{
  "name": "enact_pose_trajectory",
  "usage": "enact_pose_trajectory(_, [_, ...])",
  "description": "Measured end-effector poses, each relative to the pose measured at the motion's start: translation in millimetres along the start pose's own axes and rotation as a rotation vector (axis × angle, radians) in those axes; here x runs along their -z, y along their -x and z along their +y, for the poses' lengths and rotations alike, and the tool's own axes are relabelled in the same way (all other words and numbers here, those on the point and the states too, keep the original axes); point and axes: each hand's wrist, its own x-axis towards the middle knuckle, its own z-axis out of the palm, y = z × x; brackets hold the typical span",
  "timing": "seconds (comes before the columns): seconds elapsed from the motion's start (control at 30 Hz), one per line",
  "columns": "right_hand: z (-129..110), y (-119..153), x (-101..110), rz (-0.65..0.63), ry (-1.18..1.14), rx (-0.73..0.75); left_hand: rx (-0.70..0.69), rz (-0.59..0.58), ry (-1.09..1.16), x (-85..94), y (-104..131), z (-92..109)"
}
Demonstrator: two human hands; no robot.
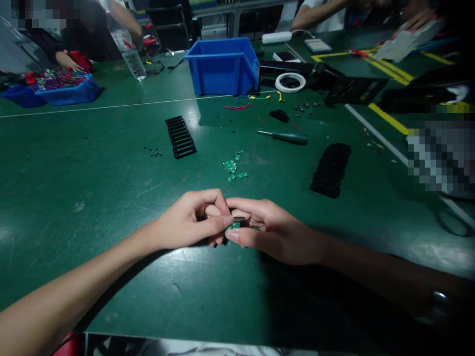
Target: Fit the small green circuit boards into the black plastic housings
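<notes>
left hand (193, 220) and right hand (276, 230) meet in front of me, both loosely curled with the thumbs drawn in to a pinch, and between them i have hold of one small green circuit board (236, 225) with a dark strip (238, 218) along its far edge. one thumb presses at the board's left end near that strip, the other lies at its near edge; the fingers behind are partly hidden, so i cannot tell where each one bears, nor whether the strip belongs to the board or is a separate piece.

for good handling, i judge the grip should be light and at the edges — thumbs off the board's face — with one hand steadying while the other makes small, even movements. if anything binds, easing off and realigning beats bending the board. working low over the green tabletop (92, 178) makes any drop a short one, and shifting a thumb aside would give me a better look. the loose circuit boards (230, 166) lie just beyond my fingers, with a black slotted frame (180, 137) farther left and a screwdriver (289, 138) off to the right — all clear of my hands.
</notes>
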Motion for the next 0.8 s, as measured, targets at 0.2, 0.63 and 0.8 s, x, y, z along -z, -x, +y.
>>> enact_pose_trajectory(0.2, [2,3,0,0.050,0.147,-0.001,0.024,-0.094,-0.234,8.9,1,12])
enact_pose_trajectory(0.63, [5,5,2,0.038,0.164,-0.054,-0.233,-0.183,-0.773,11.0,0,24])
enact_pose_trajectory(0.8, [6,5,3,0.051,0.177,-0.065,-0.223,-0.166,-0.828,9.1,2,26])
